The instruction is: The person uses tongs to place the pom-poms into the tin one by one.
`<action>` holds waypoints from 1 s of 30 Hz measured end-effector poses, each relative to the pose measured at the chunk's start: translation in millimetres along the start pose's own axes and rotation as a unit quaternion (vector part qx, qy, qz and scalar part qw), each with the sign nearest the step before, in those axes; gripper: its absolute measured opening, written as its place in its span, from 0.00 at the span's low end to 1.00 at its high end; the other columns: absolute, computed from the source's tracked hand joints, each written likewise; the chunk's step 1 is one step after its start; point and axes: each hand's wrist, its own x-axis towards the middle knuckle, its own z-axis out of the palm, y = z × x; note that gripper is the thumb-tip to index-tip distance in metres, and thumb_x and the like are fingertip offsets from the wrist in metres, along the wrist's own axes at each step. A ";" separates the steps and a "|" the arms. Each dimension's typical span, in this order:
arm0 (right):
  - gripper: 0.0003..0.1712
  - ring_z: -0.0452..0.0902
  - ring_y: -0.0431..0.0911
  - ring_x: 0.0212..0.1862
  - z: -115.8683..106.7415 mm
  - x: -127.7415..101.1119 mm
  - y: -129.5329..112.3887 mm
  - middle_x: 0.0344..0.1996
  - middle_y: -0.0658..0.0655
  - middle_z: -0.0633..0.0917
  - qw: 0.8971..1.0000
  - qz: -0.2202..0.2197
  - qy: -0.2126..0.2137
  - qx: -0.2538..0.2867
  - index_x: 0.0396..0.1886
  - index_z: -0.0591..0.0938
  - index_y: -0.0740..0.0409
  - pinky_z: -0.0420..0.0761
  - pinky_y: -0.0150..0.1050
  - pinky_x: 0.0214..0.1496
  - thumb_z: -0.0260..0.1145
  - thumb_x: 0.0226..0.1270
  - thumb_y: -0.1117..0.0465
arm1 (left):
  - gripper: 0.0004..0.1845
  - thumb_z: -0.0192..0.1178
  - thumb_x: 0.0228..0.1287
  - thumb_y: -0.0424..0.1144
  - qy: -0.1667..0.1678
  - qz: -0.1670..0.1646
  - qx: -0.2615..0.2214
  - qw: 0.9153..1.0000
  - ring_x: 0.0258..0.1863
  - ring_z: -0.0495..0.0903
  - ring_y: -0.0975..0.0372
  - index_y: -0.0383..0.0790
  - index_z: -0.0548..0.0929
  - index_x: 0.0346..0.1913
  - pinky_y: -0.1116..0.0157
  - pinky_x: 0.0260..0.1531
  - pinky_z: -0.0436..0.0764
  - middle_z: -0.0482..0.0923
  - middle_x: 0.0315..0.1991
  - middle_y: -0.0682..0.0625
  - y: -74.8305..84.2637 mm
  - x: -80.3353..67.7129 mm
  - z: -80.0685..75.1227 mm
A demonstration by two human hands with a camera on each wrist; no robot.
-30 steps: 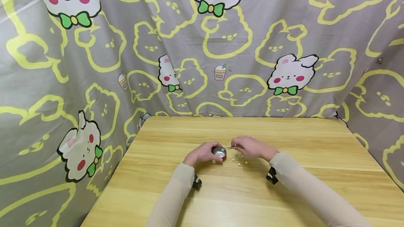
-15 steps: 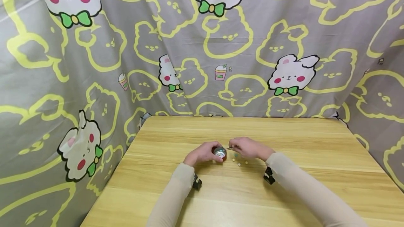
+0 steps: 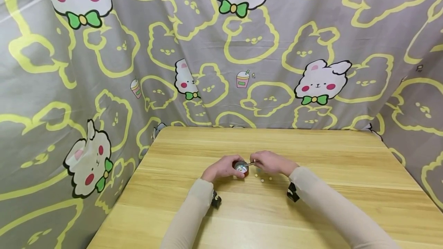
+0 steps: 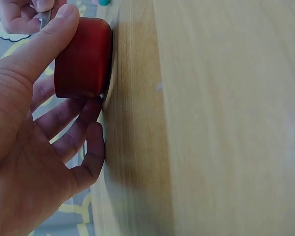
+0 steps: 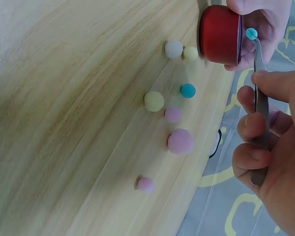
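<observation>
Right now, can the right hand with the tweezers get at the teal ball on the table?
Probably yes: the teal ball lies bare beside the red cup, but the tweezers already hold a blue ball.

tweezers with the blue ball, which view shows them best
Right wrist view: the tweezers pinch a blue ball at the red cup rim. Head view shows a thin sliver; left wrist view only a metal bit at its top edge.

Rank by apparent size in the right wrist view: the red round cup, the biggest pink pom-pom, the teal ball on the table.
1. Red round cup, clearly largest.
2. Biggest pink pom-pom.
3. Teal ball on the table, smallest.
All three lie at similar depth, so the order looks reliable.
</observation>
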 end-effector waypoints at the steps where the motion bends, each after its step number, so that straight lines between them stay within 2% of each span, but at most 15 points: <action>1: 0.04 0.73 0.38 0.33 0.3 0.3 0.4 0.31 0.45 0.78 1.000 0.002 -0.001 -0.003 0.38 0.79 0.56 0.75 0.39 0.37 0.57 0.69 0.65 | 0.22 0.73 0.50 0.44 0.000 0.000 0.000 1.000 0.41 0.76 0.65 0.49 0.78 0.49 0.67 0.44 0.73 0.78 0.41 0.59 0.0 0.3 0.1; 8: 0.03 0.73 0.38 0.33 1.5 0.4 2.5 0.31 0.45 0.78 1.000 0.010 0.000 -0.016 0.37 0.79 0.54 0.75 0.39 0.37 0.58 0.69 0.64 | 0.21 0.73 0.50 0.44 0.001 0.004 -0.002 1.000 0.41 0.76 0.64 0.48 0.79 0.48 0.67 0.44 0.73 0.78 0.40 0.58 -0.9 1.4 0.9; 30: 0.03 0.73 0.38 0.32 -5.6 -5.4 1.0 0.32 0.44 0.78 0.998 0.055 0.010 -0.001 0.37 0.78 0.52 0.74 0.39 0.36 0.58 0.70 0.62 | 0.21 0.72 0.51 0.45 -0.004 0.004 0.001 1.000 0.42 0.76 0.64 0.49 0.78 0.49 0.66 0.44 0.73 0.78 0.41 0.58 0.3 -0.3 -1.1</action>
